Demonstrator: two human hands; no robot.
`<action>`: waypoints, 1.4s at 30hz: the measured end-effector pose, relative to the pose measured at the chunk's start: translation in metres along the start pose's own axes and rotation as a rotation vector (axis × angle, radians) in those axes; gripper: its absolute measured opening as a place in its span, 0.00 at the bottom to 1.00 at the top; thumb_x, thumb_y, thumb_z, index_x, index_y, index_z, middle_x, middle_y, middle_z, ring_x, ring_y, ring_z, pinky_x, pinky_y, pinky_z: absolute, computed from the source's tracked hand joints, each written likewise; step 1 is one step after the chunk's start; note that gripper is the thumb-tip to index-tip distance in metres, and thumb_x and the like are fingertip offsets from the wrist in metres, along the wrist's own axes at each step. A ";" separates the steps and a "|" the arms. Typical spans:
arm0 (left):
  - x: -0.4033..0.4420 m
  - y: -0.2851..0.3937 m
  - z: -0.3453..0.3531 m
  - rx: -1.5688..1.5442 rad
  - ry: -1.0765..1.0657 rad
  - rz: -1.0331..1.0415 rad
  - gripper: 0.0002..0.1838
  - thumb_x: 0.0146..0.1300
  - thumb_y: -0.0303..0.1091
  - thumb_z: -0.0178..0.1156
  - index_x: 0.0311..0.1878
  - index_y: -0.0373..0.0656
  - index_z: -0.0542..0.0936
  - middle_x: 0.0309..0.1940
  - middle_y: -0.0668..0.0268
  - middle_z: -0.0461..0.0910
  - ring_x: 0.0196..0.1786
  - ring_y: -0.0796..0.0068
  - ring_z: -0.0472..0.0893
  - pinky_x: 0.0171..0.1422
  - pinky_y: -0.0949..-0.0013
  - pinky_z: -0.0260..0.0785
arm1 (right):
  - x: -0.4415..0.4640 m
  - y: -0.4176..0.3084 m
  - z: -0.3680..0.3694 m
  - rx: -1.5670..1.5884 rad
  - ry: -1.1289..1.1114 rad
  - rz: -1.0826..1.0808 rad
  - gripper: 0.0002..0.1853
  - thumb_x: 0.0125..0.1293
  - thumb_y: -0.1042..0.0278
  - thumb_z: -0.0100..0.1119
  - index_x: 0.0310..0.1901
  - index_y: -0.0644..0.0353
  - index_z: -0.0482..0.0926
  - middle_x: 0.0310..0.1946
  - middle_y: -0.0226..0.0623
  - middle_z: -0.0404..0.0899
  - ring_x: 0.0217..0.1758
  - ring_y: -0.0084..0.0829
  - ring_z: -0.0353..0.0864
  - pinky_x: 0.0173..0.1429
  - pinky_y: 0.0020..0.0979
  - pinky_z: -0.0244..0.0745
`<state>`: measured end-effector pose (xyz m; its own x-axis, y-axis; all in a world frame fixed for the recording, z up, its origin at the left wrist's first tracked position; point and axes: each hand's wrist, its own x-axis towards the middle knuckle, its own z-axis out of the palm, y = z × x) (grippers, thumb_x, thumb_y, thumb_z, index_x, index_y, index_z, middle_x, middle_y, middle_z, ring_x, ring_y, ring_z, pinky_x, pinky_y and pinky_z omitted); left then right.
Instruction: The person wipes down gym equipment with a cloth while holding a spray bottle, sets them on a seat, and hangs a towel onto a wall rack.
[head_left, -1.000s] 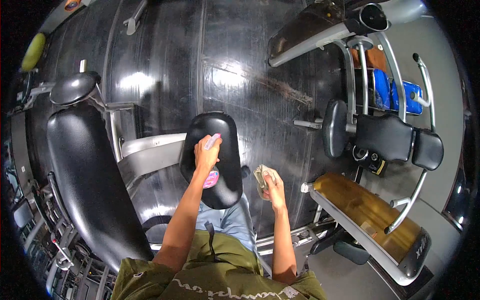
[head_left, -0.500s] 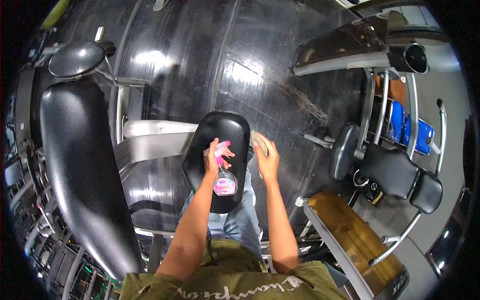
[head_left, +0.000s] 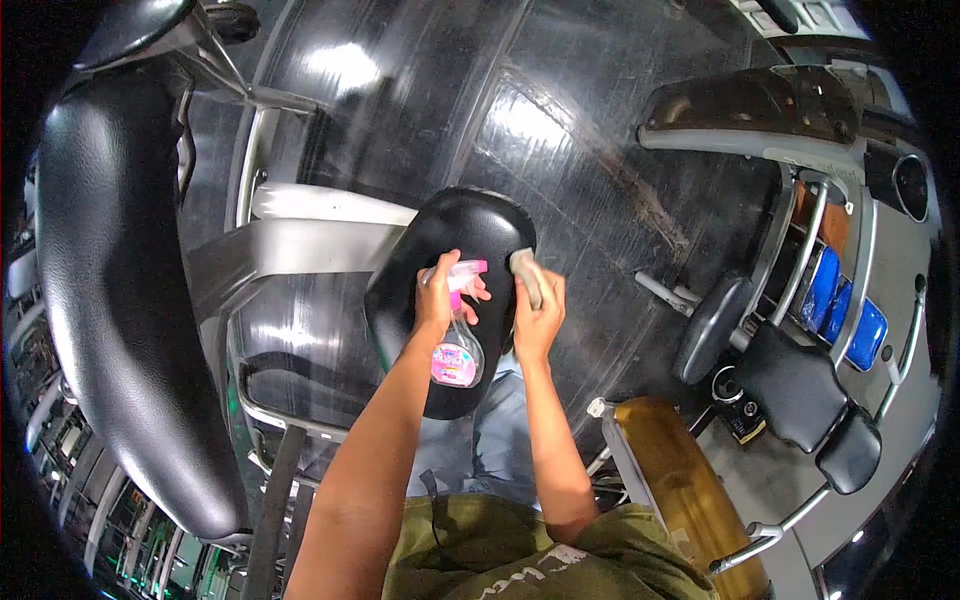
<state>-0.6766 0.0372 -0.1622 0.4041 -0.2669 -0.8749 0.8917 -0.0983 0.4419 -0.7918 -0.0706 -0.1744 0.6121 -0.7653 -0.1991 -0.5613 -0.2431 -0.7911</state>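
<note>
My left hand (head_left: pixel 436 298) is wrapped round the neck of a clear spray bottle (head_left: pixel 456 360) with a pink nozzle and a pink label, held upright over the black padded seat (head_left: pixel 470 222). In my right hand (head_left: pixel 540 312) is a folded pale cloth (head_left: pixel 525 268), pinched between the fingers at the seat's right edge. Whether the cloth presses on the padding is hard to tell. The seat is fixed to a silver metal arm (head_left: pixel 330 245) coming from the left.
A long black padded bench (head_left: pixel 130 300) fills the left side. On the right stand a machine with black pads (head_left: pixel 792 385), blue packages (head_left: pixel 855 325) and a brown translucent cover (head_left: pixel 680 490). Dark flooring (head_left: pixel 580 130) stretches ahead, with a scuffed streak.
My right hand has come up and inward with the cloth to the seat's edge. The bottle has turned upright in my left hand. The whole view has shifted and rotated.
</note>
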 end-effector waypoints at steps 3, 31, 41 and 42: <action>0.001 -0.001 0.001 -0.011 0.009 0.004 0.32 0.64 0.56 0.53 0.37 0.27 0.82 0.27 0.50 0.83 0.21 0.60 0.84 0.13 0.65 0.72 | 0.032 -0.009 0.012 0.099 0.139 0.009 0.14 0.68 0.67 0.62 0.52 0.61 0.83 0.45 0.42 0.80 0.51 0.40 0.81 0.57 0.35 0.72; -0.001 0.005 0.003 0.062 0.033 -0.036 0.33 0.64 0.56 0.50 0.35 0.26 0.82 0.25 0.49 0.83 0.12 0.61 0.77 0.14 0.65 0.71 | 0.058 -0.004 0.007 0.028 0.022 -0.141 0.16 0.64 0.70 0.62 0.54 0.56 0.83 0.48 0.44 0.80 0.52 0.43 0.79 0.60 0.37 0.71; -0.002 0.007 0.003 0.074 0.045 -0.033 0.32 0.64 0.55 0.50 0.33 0.27 0.83 0.24 0.49 0.83 0.11 0.62 0.76 0.13 0.65 0.70 | 0.011 0.005 -0.013 -0.060 -0.088 -0.176 0.19 0.56 0.76 0.67 0.50 0.49 0.85 0.42 0.41 0.76 0.50 0.43 0.77 0.55 0.39 0.72; -0.002 0.007 0.002 0.070 0.049 -0.034 0.32 0.64 0.55 0.50 0.33 0.27 0.83 0.24 0.49 0.83 0.11 0.62 0.76 0.13 0.65 0.70 | 0.021 0.001 -0.010 -0.050 -0.054 -0.171 0.17 0.58 0.76 0.66 0.49 0.52 0.85 0.41 0.41 0.77 0.48 0.43 0.78 0.55 0.39 0.72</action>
<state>-0.6715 0.0347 -0.1568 0.3849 -0.2149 -0.8976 0.8893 -0.1739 0.4230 -0.7848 -0.0927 -0.1737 0.7290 -0.6778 -0.0959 -0.4729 -0.3973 -0.7865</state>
